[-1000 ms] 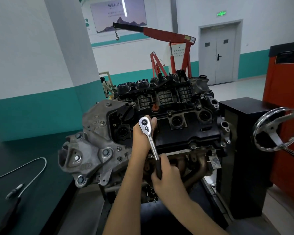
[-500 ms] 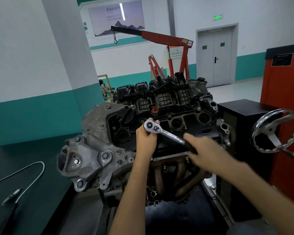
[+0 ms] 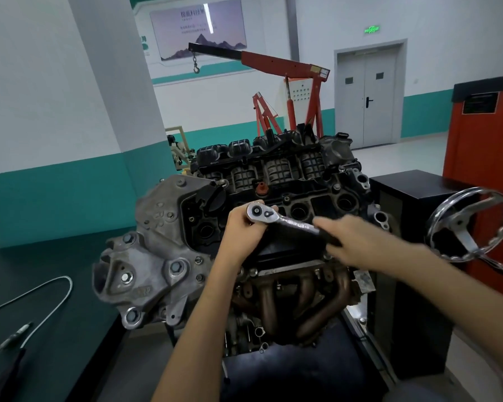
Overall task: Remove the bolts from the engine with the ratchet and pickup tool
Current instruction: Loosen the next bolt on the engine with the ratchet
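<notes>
The fingers (image 3: 273, 209) of the left hand (image 3: 241, 232) are curled around the round head of the ratchet (image 3: 288, 221) and hold it on top of the engine (image 3: 163, 256), near its front edge. The right hand (image 3: 360, 242), a little blurred, grips the black handle, which points to the right above the engine. There is open room between this hand and the metal wheel (image 3: 471, 224) beside it. The pickup tool (image 3: 53, 303) lies well apart at the left, on the dark tabletop (image 3: 55, 256), inside its edge.
</notes>
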The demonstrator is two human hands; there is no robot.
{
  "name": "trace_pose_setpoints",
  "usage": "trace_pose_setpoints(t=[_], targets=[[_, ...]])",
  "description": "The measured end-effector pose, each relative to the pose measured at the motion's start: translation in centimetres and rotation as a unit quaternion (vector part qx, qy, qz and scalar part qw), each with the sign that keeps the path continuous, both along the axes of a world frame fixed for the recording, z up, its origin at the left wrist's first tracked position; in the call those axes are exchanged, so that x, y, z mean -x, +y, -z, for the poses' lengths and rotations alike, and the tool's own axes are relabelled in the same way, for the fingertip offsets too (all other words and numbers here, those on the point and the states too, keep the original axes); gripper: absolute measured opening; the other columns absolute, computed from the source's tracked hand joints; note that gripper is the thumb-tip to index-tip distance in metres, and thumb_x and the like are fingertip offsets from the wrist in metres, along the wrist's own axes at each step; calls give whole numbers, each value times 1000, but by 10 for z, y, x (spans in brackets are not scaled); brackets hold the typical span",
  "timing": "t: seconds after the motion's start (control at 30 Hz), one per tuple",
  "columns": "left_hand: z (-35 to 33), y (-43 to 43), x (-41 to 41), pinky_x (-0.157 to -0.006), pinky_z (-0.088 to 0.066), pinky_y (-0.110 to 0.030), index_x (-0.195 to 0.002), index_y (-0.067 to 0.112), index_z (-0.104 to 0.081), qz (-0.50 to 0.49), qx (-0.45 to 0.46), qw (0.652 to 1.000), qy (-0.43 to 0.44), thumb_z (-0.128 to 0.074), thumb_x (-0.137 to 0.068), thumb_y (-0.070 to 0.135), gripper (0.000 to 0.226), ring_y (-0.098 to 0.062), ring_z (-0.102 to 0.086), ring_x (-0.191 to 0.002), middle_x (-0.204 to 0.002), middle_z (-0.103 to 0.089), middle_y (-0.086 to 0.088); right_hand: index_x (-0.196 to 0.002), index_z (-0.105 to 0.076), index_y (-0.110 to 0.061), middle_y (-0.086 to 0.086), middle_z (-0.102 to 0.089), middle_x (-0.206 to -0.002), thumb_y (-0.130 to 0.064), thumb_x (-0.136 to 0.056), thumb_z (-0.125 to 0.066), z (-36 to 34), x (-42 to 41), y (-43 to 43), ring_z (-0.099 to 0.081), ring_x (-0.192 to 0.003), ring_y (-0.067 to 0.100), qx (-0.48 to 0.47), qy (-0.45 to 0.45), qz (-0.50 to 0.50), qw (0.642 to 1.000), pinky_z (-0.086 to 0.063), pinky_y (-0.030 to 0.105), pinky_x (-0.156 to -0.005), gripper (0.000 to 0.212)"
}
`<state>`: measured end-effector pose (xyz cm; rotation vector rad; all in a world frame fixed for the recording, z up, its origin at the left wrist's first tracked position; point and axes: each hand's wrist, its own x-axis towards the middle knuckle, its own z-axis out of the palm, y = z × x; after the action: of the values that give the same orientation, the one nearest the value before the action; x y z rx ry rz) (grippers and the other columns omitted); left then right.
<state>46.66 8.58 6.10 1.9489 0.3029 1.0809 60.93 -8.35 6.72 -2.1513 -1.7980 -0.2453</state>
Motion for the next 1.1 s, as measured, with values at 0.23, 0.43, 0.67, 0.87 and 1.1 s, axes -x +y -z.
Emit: trace_pose_setpoints(t=[0.23,0.43,0.67,0.87,1.1], targets=[[12,-8,-7,-59,-35,-12,-56,26,-41,-35,48,992,-113,-56,-95,6,46,-1,-39,-58,-56,-40,16,-99,-43,-28,-10,-51,-72,-21,-85,-58,4,14,1,-61,-69,18,-60,-39,26,997,-40,23,-55,22],[10,-14,-17,-55,-23,-22,-62,22,-24,-87,53,988,-114,-58,-95,8,50,-4,-21,-56,-53,-24,14,-99,-45,-21,1,-54,-66,-12,-84,-59,88,125,28,-55,-57,17,-201,339,29,918,-45,27,-54,22],[13,-9,-3,-50,-26,-15,-55,30,-30,-49,56,992,-103,-59,-95,15,52,-3,-25,-52,-53,-27,14,-121,-44,-19,-2,-47,-74,-16,-85,-56,57,68,9,-52,-64,19,-89,186,7,979,-42,27,-60,38],[7,-12,-7,-60,-35,-13,-50,33,-45,-38,36,996,-78,-55,-93,3,54,2,-38,-56,-52,-42,17,-109,-43,-25,-7,-52,-77,-21,-88,-56,-29,-16,6,-59,-73,18,7,-143,4,990,-39,25,-60,26],[9,-21,-13,-57,-30,-9,-63,18,-25,-73,92,983,-141,-55,-96,2,47,-2,-24,-52,-59,-24,9,-90,-43,-24,1,-55,-67,-17,-81,-61,68,83,7,-57,-59,13,-139,238,36,961,-43,27,-54,21]])
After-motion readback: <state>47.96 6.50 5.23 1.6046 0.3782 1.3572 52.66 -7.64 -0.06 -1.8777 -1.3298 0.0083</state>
